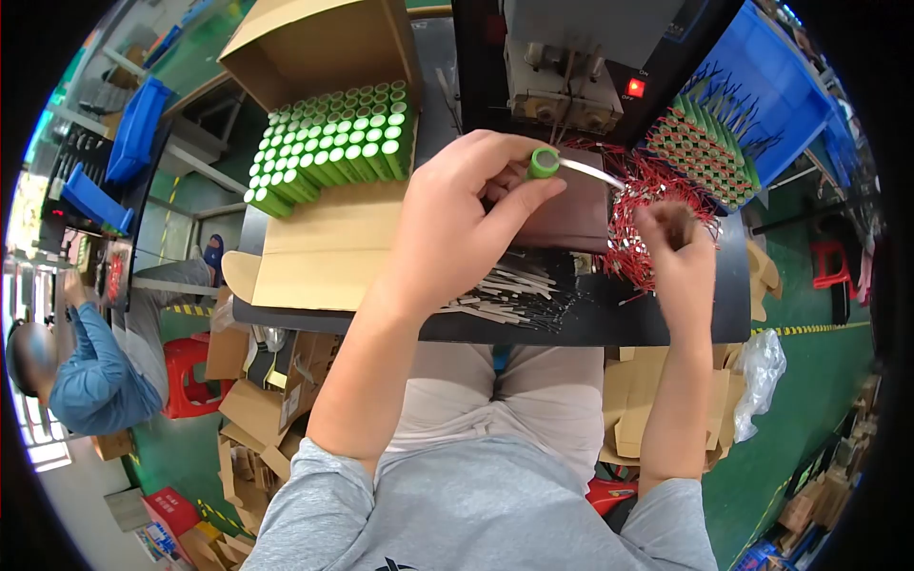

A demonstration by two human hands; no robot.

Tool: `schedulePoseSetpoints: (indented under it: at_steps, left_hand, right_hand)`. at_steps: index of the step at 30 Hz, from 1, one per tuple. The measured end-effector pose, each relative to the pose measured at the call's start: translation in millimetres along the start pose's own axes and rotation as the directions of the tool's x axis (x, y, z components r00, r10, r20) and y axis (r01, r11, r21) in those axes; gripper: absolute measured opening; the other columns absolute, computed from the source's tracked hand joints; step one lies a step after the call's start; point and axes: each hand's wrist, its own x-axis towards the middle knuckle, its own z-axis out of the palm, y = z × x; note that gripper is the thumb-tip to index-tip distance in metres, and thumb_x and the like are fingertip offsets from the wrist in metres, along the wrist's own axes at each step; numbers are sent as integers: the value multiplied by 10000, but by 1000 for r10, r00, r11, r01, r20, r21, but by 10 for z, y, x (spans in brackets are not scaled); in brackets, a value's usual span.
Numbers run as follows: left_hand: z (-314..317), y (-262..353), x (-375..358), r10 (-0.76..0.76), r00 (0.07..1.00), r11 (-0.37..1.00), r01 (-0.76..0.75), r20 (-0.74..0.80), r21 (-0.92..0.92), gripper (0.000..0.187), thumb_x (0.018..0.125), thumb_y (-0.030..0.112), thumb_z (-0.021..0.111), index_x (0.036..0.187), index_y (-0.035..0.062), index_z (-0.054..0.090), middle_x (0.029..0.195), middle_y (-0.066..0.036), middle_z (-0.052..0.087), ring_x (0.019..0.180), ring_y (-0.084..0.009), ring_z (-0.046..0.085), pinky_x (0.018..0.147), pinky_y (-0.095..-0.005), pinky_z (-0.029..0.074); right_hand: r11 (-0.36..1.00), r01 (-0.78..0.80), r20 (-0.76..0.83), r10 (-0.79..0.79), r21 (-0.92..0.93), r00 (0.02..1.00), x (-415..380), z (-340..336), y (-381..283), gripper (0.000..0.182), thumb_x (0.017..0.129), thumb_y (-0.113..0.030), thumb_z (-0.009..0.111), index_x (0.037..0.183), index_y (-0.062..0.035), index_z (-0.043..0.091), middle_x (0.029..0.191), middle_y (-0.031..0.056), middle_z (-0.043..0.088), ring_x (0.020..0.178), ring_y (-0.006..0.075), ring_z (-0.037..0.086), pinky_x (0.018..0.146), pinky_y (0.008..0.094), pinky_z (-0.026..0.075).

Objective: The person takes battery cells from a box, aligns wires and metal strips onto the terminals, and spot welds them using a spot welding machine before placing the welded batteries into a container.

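Note:
My left hand (466, 205) is closed round a green cylindrical battery cell (545, 164), held up in front of the machine. A pale strip (592, 171) runs from the cell's end toward the right. My right hand (681, 252) hovers over a heap of red wires (633, 238) with its fingers curled together; what lies between the fingertips, if anything, I cannot make out. Rows of green battery cells (333, 143) stand in an open cardboard box (324, 238) left of my left hand. Below the held cell lie many thin pale strips with black ends (514, 293).
A black machine (562, 76) with a lit red switch (636, 88) stands at the back of the dark table (571, 328). At the right, a blue bin (776, 81) sits by stacked cells with black wires (705, 152). A seated person (100, 371) works at far left.

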Motion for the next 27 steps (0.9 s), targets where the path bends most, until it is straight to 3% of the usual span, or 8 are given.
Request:
schedulePoseSetpoints:
  at_steps: [4,12,13,15,16,19,23,27]
  left_hand:
    - [-42,182,-152,151,989,980,-151,11,132,299,936,1,792,1234,13,767,1103,-77,700,898,-143,637,756,-263,533]
    - [-335,426,-240,17,997,938,-41,75,344,406,995,18,719,1401,21,702,1006,-60,594,869,-166,585,778,-296,492]
    - [-336,310,-229,11,999,964,-19,33,264,386,1011,17,727,1393,-21,689,1016,-39,627,860,-119,600,763,-270,517]
    - [-283,294,-171,-121,988,985,132,-101,109,331,963,86,796,1274,-12,734,1021,-128,757,833,-191,688,761,-335,547]
    - [-293,317,-124,-149,983,979,162,-106,123,256,946,82,803,1174,-24,756,1010,-98,772,780,-129,681,731,-300,559]
    - [-197,317,-8,-193,975,981,195,-107,10,176,946,71,793,1098,-12,767,988,-78,768,766,-117,676,723,-280,558]
    - [-86,236,106,-316,947,945,319,57,-73,225,979,-35,769,1196,-55,711,1049,-56,740,900,-72,688,788,-222,561]
    - [3,49,76,-181,982,983,183,58,-19,270,988,-28,771,1245,-56,692,1046,-33,743,892,-69,666,792,-226,546]
  right_hand:
    - [849,216,102,-191,-483,976,-226,23,-17,253,937,-185,854,1099,-23,748,1031,121,703,829,303,705,776,394,560]
    - [914,245,15,-254,-324,967,-318,110,152,130,956,-105,811,1047,-39,748,991,128,699,819,337,700,721,424,549]
    - [931,216,-6,-228,-294,974,-302,111,196,134,953,-106,811,1053,-42,750,1000,129,704,823,337,704,724,423,553]
    - [937,200,-16,-213,-288,977,-290,81,203,146,949,-116,812,1066,-49,753,1018,130,714,836,339,713,728,426,561]
    - [927,211,-4,-223,-312,975,-300,95,159,155,947,-124,812,1072,-52,755,1027,130,718,845,341,720,730,428,566]
    - [888,226,28,-235,-400,972,-328,125,61,166,942,-168,814,1070,-72,770,1031,105,723,855,334,736,734,431,582]
    - [896,206,23,-215,-393,976,-330,103,119,142,945,-160,814,1054,-78,777,999,82,719,822,322,726,723,419,579]
    - [924,220,-23,-239,-314,971,-311,98,207,121,956,-122,808,1046,-54,765,962,105,729,784,314,721,711,399,573]
